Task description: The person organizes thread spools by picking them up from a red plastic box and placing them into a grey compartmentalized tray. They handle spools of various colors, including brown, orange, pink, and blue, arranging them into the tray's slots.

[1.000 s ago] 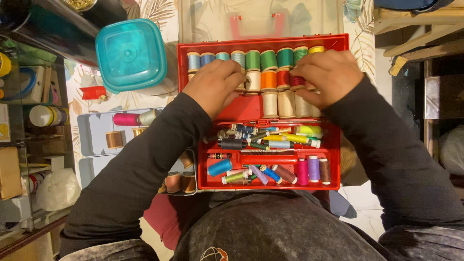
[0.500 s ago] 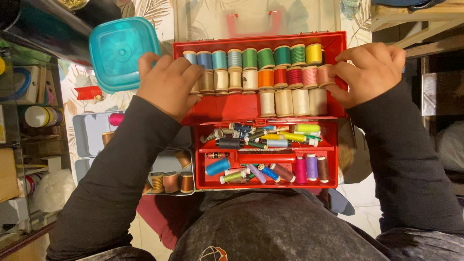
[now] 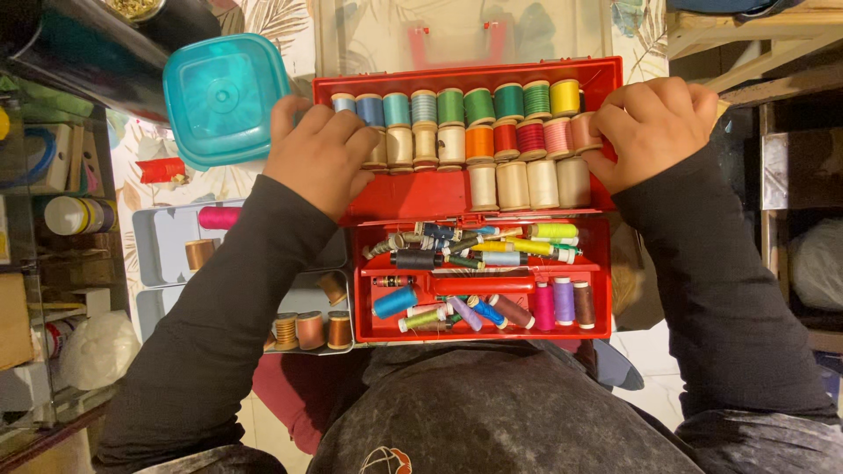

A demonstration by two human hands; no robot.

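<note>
A red plastic sewing box (image 3: 413,207) lies open in front of me, its clear lid (image 3: 378,35) tipped back. The upper tray holds rows of upright thread spools (image 3: 479,105) in blue, green, yellow, orange, pink and cream. The lower half holds a jumble of small spools and bobbins (image 3: 474,250). My left hand (image 3: 318,156) rests on the tray's left end, fingers curled over the cream spools there. My right hand (image 3: 652,127) grips the tray's right edge beside the pink spools.
A teal lidded plastic container (image 3: 225,96) sits left of the box. A grey tray (image 3: 154,241) at the left holds a pink spool (image 3: 219,217) and copper-coloured spools (image 3: 309,329). Shelving with jars stands at far left; wooden shelves at right.
Both hands have moved apart from the middle of the upper tray to its left and right ends, uncovering the spool rows. The view has shifted slightly.
</note>
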